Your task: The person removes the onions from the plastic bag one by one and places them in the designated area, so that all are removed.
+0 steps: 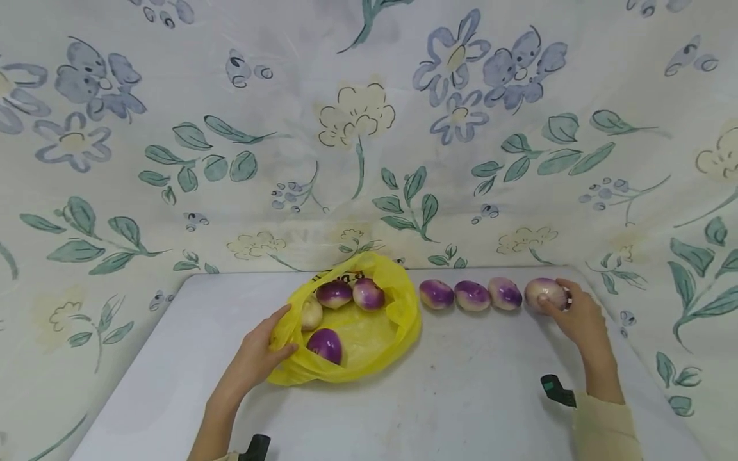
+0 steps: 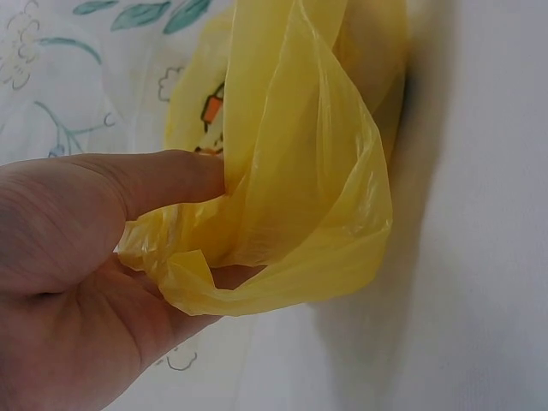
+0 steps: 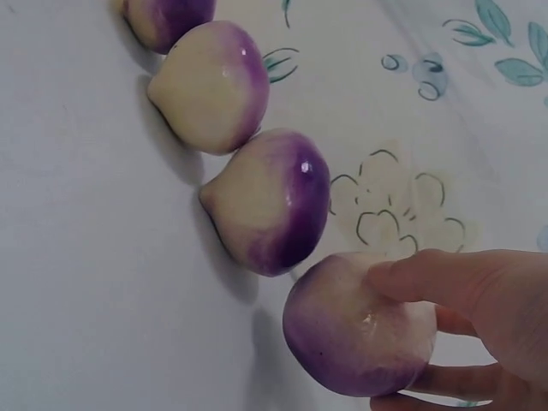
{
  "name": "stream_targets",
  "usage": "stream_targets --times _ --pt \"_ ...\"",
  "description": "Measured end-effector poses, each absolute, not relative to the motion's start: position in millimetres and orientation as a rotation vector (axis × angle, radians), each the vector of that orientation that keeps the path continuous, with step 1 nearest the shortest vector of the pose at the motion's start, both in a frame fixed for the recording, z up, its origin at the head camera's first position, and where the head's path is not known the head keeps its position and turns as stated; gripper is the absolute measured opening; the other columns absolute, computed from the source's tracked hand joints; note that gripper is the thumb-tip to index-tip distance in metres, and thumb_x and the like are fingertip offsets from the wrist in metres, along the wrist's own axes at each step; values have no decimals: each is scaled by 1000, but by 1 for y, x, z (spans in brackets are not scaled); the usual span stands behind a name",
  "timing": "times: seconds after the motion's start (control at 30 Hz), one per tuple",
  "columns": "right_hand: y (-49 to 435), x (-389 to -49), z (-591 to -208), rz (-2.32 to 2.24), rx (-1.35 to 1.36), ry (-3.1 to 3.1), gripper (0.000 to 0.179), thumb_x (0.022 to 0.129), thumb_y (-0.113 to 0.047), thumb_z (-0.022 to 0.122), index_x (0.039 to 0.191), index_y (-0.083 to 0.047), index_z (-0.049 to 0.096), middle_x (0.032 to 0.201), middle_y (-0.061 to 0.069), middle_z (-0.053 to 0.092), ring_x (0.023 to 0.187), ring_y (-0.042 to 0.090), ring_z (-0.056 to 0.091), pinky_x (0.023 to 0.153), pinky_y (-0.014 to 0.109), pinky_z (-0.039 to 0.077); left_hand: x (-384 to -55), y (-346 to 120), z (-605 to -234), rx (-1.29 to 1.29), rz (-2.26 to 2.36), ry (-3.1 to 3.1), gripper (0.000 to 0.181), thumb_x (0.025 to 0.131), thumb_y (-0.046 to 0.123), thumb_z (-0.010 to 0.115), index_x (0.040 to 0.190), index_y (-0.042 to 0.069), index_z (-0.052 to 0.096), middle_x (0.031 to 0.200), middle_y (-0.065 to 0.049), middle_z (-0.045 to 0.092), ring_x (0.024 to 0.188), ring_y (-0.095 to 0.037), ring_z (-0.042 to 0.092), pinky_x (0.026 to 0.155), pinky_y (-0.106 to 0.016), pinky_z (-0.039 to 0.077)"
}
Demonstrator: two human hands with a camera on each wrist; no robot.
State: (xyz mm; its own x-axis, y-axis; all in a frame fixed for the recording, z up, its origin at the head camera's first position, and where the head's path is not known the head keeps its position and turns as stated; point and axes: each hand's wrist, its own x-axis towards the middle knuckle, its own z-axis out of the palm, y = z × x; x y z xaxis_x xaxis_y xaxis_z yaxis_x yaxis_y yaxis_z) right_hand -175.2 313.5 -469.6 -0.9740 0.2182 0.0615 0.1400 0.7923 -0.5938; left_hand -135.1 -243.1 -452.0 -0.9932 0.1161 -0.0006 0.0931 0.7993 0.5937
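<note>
A yellow plastic bag [image 1: 357, 368] lies open on the table with several purple-and-white turnips [image 1: 334, 294] inside. My left hand [image 1: 258, 352] holds the bag's left edge; in the left wrist view, its thumb and fingers have the thin plastic [image 2: 317, 171] between them. At the right end of a row, my right hand [image 1: 583, 323] grips a pale turnip [image 3: 351, 330] with purple on its lower side. Three more turnips [image 1: 473, 296] stand in line between the bag and that hand. Part of the gripped turnip is hidden behind the fingers.
The white table [image 1: 461, 397] reaches back to a cloth [image 1: 357, 211] printed with flowers and leaves. Dark wrist devices [image 1: 557, 389] sit near both sleeves. Black print [image 1: 348, 277] shows on the bag's back rim.
</note>
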Motion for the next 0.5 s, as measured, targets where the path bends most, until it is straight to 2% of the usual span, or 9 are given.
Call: stream_targets --times 0.27,0.5 --pt "313 -176 -474 908 -304 -2923 74 96 -42 57 147 5 32 139 41 41 123 59 43 94 73 40 -135 -243 -454 176 978 2947 73 90 15 69 152 8 32 150 -25 42 136 -46 42 109 -60 39" --pt "317 -176 -476 899 -264 -2925 73 97 -45 55 145 7 34 135 42 44 119 58 48 89 71 44 -135 -242 -452 168 962 2955 73 90 14 70 152 8 32 150 -25 42 136 -45 42 109 -60 40"
